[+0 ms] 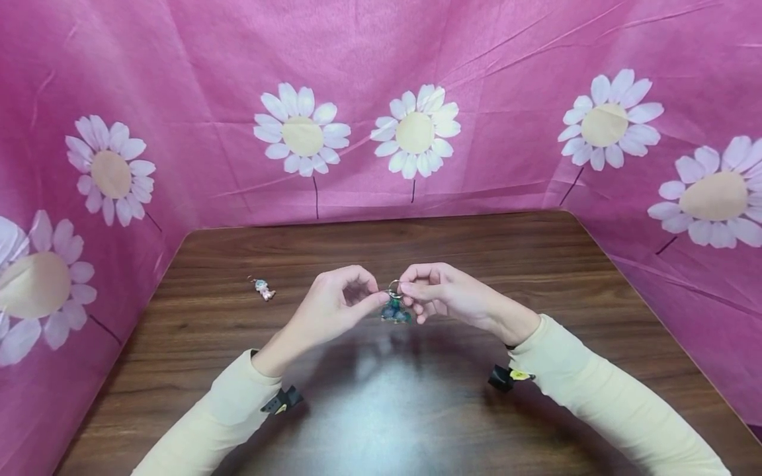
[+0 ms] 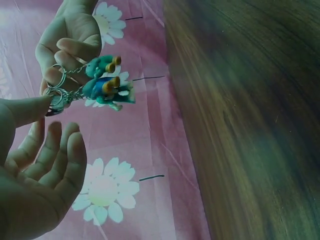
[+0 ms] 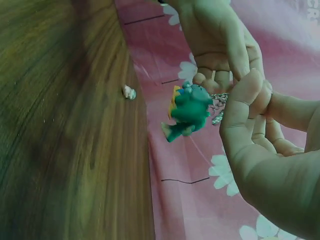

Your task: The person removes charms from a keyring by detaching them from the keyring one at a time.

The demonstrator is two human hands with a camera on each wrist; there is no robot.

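Observation:
Above the middle of the wooden table (image 1: 381,410), my two hands meet around a metal key ring (image 1: 394,287). Green toy figure charms (image 1: 395,312) hang from it on short chains. My left hand (image 1: 374,296) pinches the ring from the left with thumb and forefinger, its other fingers loosely curled. From the right, my right hand (image 1: 409,289) pinches the same ring. The left wrist view shows the ring (image 2: 56,96), the green charms (image 2: 107,82) with orange parts and my left thumb (image 2: 30,107) at the ring. In the right wrist view a green charm (image 3: 189,110) dangles beside my right hand (image 3: 252,95).
A small pale pink figure keychain (image 1: 262,288) lies on the table to the left of my hands, also visible from the right wrist (image 3: 129,92). Pink cloth with white daisies (image 1: 381,99) walls the table at the back and both sides.

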